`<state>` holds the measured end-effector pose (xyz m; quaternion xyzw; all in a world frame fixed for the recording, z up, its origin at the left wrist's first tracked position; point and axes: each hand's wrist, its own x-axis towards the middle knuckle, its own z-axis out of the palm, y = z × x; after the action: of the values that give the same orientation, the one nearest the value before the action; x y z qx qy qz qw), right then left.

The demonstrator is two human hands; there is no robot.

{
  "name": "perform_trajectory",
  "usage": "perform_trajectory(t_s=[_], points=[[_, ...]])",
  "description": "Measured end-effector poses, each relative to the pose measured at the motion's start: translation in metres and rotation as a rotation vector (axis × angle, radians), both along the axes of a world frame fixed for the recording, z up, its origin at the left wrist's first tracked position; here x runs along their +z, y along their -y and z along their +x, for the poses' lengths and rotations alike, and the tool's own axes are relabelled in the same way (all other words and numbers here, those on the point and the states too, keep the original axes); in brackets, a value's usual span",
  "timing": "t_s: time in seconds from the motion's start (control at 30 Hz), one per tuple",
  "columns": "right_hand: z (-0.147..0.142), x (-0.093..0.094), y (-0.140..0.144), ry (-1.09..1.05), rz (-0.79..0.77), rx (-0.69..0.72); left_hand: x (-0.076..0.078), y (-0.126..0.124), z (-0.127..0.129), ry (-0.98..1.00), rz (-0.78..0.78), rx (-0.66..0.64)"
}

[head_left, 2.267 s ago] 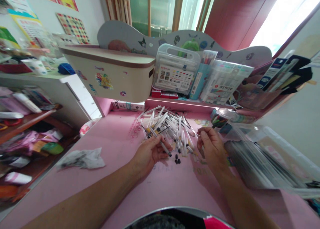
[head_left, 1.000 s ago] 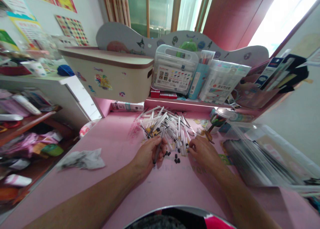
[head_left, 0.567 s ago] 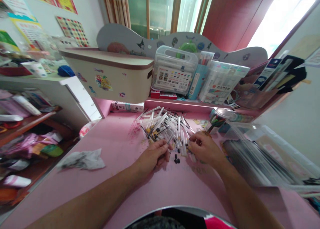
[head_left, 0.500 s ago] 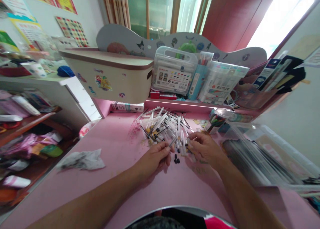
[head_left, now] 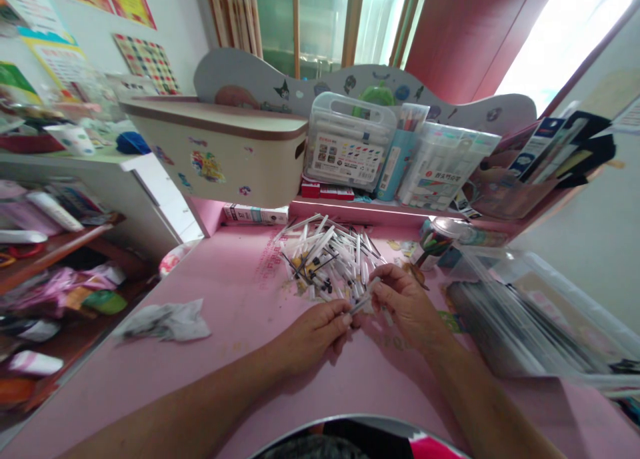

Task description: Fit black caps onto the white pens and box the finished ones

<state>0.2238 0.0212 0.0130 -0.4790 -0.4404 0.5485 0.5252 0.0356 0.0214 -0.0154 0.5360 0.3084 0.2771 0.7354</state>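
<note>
Right, both hands meet over the pink desk [head_left: 240,292], just in front of the pile [head_left: 330,255] of white pens. The left hand [head_left: 313,329] pinches one end of a single pen [head_left: 361,303], fingers curled tight around it; the right hand [head_left: 405,302] grips the other end, thumb and fingertips closed on the barrel. So the pen sits lifted between the two hands, tilted up toward the right, clear of the desk as far as I can tell. What the fingers do to it exactly, cap on or cap off, is too small to make out.

As for progress: the pile looks large and loose, pens lying crossed every way, so I judge most of the work is left. A clear box [head_left: 525,312] at the right seems to hold long dark items in rows, possibly finished ones, though that is blurred. A crumpled tissue [head_left: 165,320] lies well apart at the left, and marker cases [head_left: 350,142] stand on the shelf behind the pile.
</note>
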Motion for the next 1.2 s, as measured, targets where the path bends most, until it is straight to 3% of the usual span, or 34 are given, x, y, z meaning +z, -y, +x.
perform_trajectory(t_s=[0.43,0.6,0.73,0.93,1.2], points=[[0.004,-0.003,-0.002,0.041,0.046,0.008,-0.001,-0.003,0.000,-0.004,-0.032,0.015],[0.000,-0.005,-0.001,0.157,0.091,0.063,-0.001,-0.003,0.000,-0.017,-0.013,0.024],[0.003,-0.005,0.002,0.367,0.152,0.088,-0.002,-0.001,0.000,-0.026,-0.004,0.029],[0.004,-0.005,0.005,0.495,0.163,0.147,-0.004,0.001,0.002,-0.016,-0.076,0.037],[-0.001,-0.012,0.004,0.497,0.155,0.099,-0.006,0.000,0.004,-0.097,0.060,0.081]])
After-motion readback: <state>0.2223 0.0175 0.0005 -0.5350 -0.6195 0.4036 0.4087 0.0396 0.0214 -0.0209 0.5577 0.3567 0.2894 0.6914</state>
